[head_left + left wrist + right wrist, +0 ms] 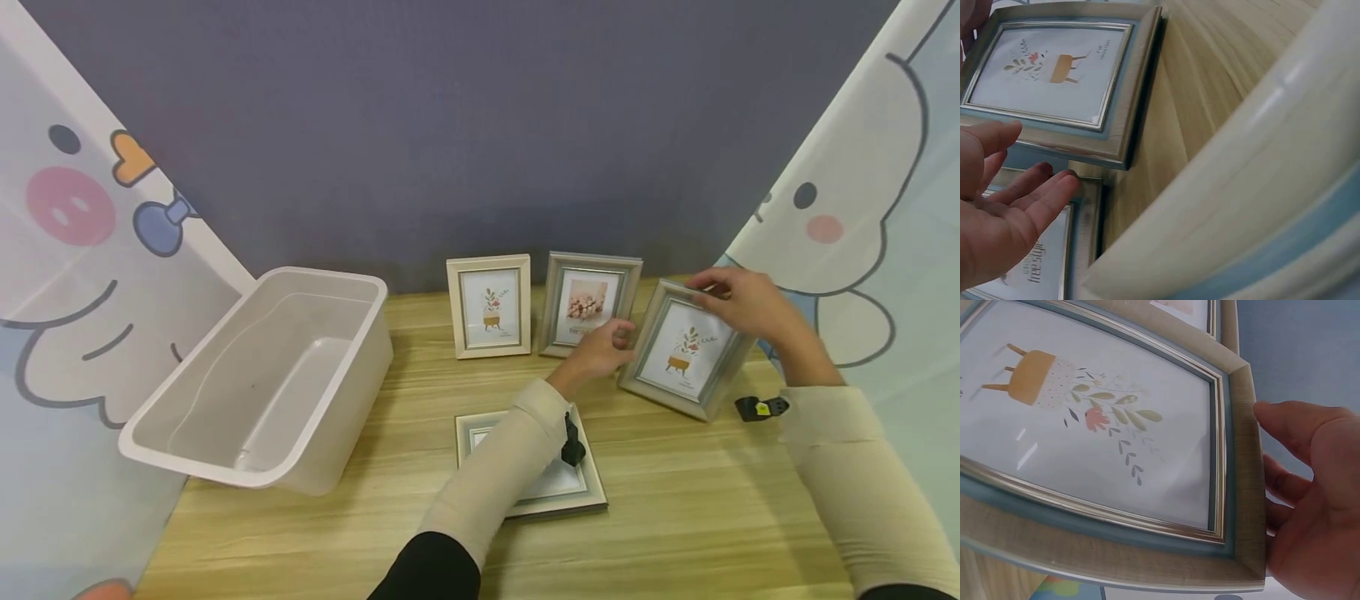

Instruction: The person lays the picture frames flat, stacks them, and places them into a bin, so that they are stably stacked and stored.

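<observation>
My right hand (753, 308) holds a silver-grey picture frame (681, 352) by its top edge, with the thumb at the rim and fingers behind in the right wrist view. The frame leans slightly, its print showing a plant in an orange pot. Near its left edge is my left hand (600, 350), fingers loosely bent and apart from the frame in the left wrist view. Behind that hand stands another silver-grey frame (587, 279) with a pink print. Further left stands a cream picture frame (489, 307). Under my left forearm lies a larger frame (555, 496), partly hidden.
A white plastic bin (341, 392) stands on the left of the wooden table (675, 517). A dark grey panel (480, 125) rises behind the frames. Cartoon-printed panels (832, 275) flank both sides.
</observation>
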Action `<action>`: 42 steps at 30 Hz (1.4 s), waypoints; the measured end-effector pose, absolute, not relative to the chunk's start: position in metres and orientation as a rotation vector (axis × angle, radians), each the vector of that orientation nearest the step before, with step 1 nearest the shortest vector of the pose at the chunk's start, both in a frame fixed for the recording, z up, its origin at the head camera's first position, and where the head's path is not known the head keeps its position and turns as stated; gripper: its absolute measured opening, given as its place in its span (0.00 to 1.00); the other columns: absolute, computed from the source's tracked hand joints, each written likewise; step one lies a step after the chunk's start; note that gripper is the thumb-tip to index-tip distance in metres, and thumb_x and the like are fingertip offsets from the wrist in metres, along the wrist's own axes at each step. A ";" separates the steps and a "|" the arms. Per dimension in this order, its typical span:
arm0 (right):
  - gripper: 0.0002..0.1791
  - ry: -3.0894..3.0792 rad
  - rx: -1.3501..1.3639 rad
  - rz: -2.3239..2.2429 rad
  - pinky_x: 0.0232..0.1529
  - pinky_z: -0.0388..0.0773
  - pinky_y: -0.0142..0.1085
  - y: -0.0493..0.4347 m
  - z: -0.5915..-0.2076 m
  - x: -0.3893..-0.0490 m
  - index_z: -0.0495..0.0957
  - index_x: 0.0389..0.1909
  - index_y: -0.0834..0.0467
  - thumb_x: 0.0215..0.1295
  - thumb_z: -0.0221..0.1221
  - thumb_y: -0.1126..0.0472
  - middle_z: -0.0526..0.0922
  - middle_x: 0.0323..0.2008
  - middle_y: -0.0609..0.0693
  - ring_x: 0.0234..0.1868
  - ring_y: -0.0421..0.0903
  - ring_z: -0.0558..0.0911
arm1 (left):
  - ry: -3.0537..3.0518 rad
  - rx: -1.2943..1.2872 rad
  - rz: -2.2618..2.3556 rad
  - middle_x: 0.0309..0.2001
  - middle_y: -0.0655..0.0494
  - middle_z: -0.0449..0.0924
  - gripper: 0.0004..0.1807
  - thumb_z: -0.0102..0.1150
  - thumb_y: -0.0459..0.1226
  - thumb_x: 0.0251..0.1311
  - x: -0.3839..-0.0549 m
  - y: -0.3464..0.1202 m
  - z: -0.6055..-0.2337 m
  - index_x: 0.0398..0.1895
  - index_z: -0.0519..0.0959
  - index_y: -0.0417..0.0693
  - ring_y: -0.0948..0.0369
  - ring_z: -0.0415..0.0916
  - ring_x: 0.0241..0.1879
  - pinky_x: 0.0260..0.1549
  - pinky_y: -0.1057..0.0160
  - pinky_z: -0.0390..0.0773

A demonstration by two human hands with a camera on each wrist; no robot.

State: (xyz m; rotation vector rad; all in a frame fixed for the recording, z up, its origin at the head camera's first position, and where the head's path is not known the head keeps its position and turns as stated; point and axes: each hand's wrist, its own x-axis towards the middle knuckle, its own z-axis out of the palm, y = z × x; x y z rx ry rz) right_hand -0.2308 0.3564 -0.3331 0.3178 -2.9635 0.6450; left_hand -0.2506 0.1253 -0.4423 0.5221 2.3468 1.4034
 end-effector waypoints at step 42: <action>0.16 -2.837 0.313 0.455 0.31 0.71 0.42 0.352 -0.330 -0.218 0.84 0.55 0.59 0.69 0.65 0.60 0.87 0.42 0.66 0.34 0.55 0.82 | 2.485 0.548 1.439 0.47 0.58 0.89 0.19 0.68 0.35 0.63 -0.241 0.136 -0.444 0.55 0.78 0.57 0.66 0.85 0.42 0.34 0.74 0.80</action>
